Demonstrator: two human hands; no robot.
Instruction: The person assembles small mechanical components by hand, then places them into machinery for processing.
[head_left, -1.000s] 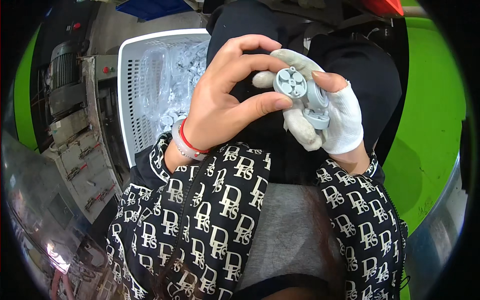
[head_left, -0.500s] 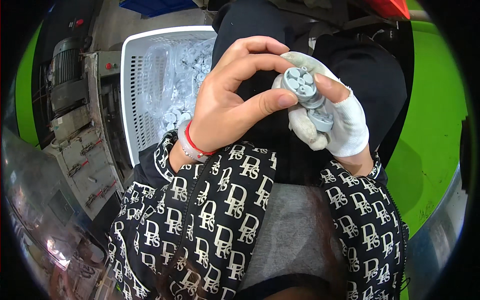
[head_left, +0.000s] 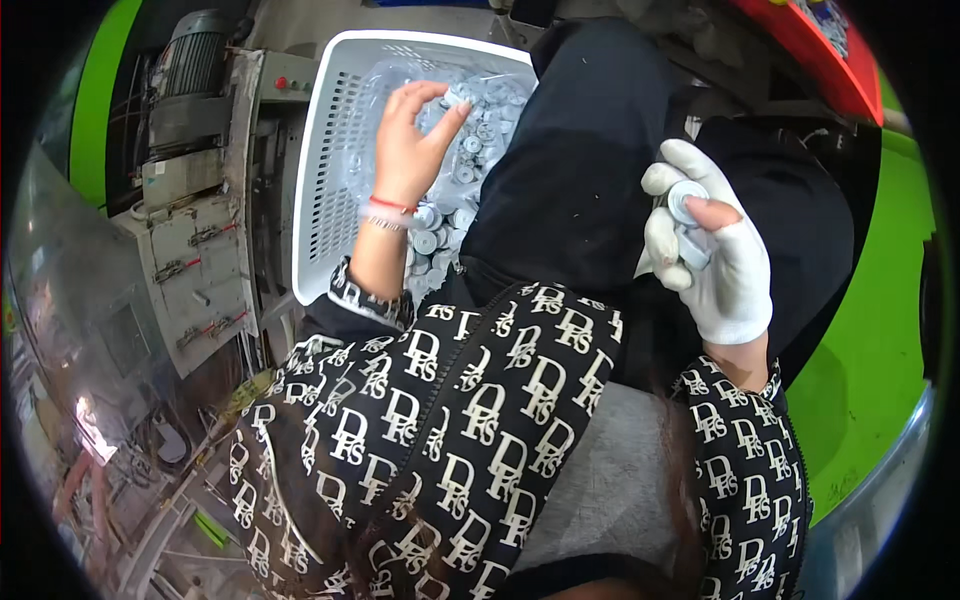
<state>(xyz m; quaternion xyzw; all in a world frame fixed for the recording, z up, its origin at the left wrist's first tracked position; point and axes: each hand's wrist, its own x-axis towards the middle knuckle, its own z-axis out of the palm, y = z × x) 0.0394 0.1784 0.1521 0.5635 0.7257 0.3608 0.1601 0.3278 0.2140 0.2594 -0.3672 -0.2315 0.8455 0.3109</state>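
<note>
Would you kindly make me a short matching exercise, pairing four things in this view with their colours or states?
Things
1. Left hand
2. Right hand
3. Plastic basket
4. Bin

Descriptions
A. Partly covered by a white glove, holding round grey parts
B. Red, at the upper right
C. Bare, over heaped grey pieces
D. White, with slotted walls

Pairs: 1-C; 2-A; 3-D; 4-B

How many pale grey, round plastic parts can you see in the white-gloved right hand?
2. In the right hand, an upper part sits at the thumb tip, and a lower part is just below it in the picture. More may be hidden.
</note>
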